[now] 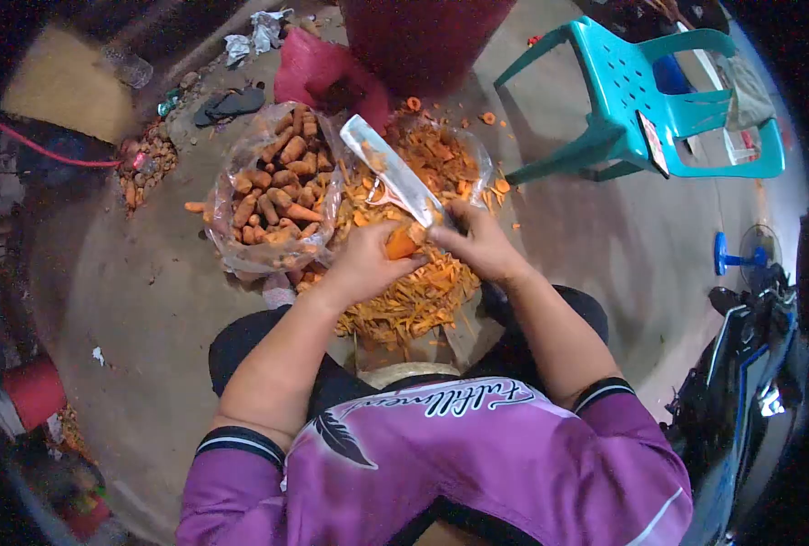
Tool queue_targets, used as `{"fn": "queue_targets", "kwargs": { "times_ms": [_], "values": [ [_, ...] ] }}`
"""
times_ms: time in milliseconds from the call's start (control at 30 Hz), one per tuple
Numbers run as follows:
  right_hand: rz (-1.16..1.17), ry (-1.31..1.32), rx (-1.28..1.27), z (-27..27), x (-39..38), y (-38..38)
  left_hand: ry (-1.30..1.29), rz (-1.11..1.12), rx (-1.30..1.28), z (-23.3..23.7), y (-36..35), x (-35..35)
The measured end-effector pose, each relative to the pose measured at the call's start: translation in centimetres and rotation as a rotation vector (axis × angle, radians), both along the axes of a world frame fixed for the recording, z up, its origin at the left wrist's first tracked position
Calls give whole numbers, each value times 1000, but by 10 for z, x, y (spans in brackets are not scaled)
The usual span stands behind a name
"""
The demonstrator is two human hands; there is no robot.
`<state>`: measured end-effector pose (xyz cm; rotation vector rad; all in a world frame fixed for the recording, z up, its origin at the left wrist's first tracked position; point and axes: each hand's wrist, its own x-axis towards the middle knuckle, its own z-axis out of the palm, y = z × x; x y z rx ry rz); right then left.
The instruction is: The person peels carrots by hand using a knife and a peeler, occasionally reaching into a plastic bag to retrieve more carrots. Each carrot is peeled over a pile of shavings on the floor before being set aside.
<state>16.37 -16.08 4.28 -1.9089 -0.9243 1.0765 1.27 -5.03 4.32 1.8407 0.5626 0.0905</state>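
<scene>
Carrot and broad-bladed knife above shredded peelings.
Left hand grips the carrot; right hand clasps the knife, blade toward eleven o'clock. Bagged unpeeled carrots sit at ten, a teal plastic armchair at two.

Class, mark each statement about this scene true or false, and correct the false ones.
1. The left hand holds a peeled orange carrot. True.
2. The right hand holds a pink plastic bag. False: it holds a wide, light-coloured knife.
3. Thin orange carrot strips lie in a heap below the hands. True.
4. The turquoise plastic chair stands left of the clear plastic bag of carrots. False: it stands to the right.
</scene>
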Motion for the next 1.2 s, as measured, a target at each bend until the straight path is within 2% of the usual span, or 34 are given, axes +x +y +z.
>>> {"fn": "queue_targets", "kwargs": {
  "times_ms": [33,167,267,367,467,567,667,767,867,967,1067,1100,1167,1200],
  "values": [
    [83,-188,-26,9,0,1,16,-28,57,0,0,3],
    [153,-285,-26,2,9,6,-85,-44,196,-20,0,12],
    [154,-311,-125,4,10,6,59,-92,117,-16,1,19],
    [130,-240,-88,0,11,5,68,-111,116,-11,3,24],
    [125,-94,-16,-9,8,3,96,-213,-22,-14,6,27],
    [188,-130,7,-22,4,-1,-65,-269,-16,-24,6,26],
    [233,-278,6,-25,3,-2,118,-351,-114,-17,10,24],
    [279,-356,9,-19,2,-1,180,-440,-225,-2,13,26],
    [367,-388,-70,-14,2,0,285,-501,-448,-26,12,22],
    [395,-393,42,-13,-4,-2,385,-505,-772,-24,10,19],
    [248,-359,111,-16,-8,-2,381,-322,-905,-14,5,20],
    [143,-171,76,-26,-7,-2,386,-257,-964,-13,6,23],
    [-65,207,7,-53,1,1,164,-200,-865,-24,8,25],
    [-81,288,-209,-50,8,2,100,-177,-803,-31,9,25]
  ]
}}
